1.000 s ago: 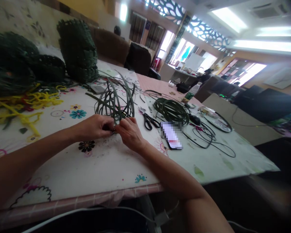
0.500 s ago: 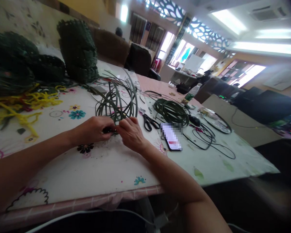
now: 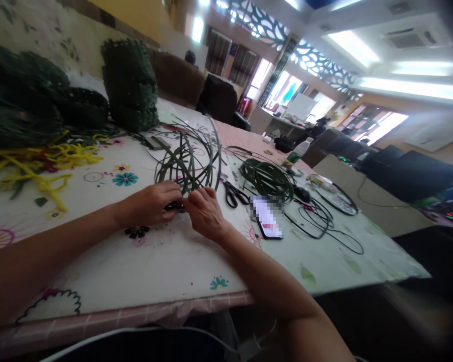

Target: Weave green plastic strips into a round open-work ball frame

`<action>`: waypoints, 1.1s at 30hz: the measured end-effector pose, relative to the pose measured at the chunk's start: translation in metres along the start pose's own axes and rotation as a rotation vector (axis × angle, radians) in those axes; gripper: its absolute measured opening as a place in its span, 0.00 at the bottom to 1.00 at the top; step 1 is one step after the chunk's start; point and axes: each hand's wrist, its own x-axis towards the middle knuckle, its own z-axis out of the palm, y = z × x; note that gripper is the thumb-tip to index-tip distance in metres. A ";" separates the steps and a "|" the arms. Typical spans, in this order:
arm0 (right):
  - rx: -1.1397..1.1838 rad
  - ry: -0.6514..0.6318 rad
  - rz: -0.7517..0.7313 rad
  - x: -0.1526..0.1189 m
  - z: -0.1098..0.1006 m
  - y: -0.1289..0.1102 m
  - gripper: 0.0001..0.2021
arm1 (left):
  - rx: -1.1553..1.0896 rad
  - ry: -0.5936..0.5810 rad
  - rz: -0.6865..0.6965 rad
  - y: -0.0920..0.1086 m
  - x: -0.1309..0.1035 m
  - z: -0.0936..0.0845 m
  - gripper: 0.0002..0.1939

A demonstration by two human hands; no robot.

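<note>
Dark green flat strips cross and loop into a loose open weave on the flowered tablecloth. At its near edge my left hand has its fingers closed on the woven strips. My right hand is right beside it, thumb and fingers pinched on the same piece. The fingertips of both hands nearly meet, and the spot between them is partly hidden. Long strip ends stand up and curve away behind the hands.
Black scissors, a phone and a coil of green strip lie to the right. Yellow cords lie at left, before dark green woven pieces. A bottle stands farther back.
The camera view has shifted slightly, so the table things sit a little lower. My right hand's fingers have bent slightly; both hands still grip the strips.
</note>
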 end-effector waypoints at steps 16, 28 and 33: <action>-0.005 0.022 0.111 -0.002 -0.001 0.006 0.09 | -0.199 0.035 -0.268 -0.002 -0.005 -0.005 0.08; 0.022 0.062 0.186 -0.003 -0.004 0.013 0.12 | 0.021 0.209 -0.047 -0.004 -0.001 -0.009 0.06; 0.023 0.038 0.190 -0.002 -0.003 0.013 0.13 | -0.015 0.103 -0.135 0.000 0.000 -0.008 0.10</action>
